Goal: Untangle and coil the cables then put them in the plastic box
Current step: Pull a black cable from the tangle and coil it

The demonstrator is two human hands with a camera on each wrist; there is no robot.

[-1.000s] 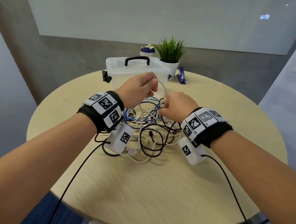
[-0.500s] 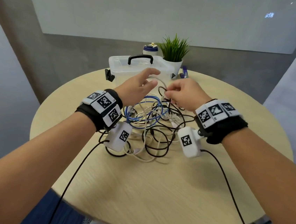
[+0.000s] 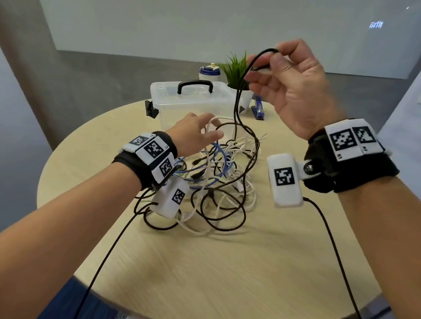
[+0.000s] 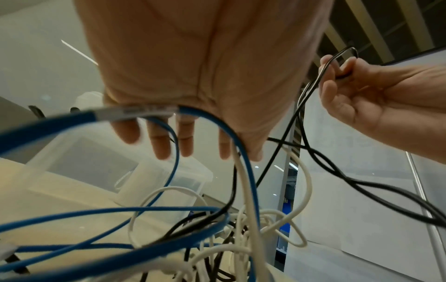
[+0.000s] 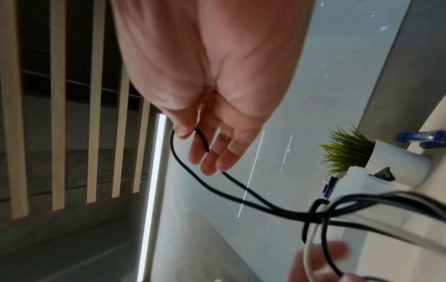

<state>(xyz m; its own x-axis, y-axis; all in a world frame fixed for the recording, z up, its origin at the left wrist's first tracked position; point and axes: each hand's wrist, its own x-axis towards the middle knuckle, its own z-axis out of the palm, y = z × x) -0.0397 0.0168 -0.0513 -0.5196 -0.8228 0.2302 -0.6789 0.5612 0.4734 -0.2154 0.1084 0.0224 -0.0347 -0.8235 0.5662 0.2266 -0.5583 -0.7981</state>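
Pinching a black cable point(image 3: 236, 105) aloft, right hand point(image 3: 288, 87); left hand point(image 3: 194, 134) flat, fingers spread.

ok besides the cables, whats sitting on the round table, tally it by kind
clear plastic box with a black handle: 1
green potted plant in a white pot: 1
blue stapler: 1
white jar with a blue lid: 1
total: 4

Tangled black, white and blue cables point(image 3: 217, 181) lie before the closed, clear plastic box point(image 3: 184, 102).
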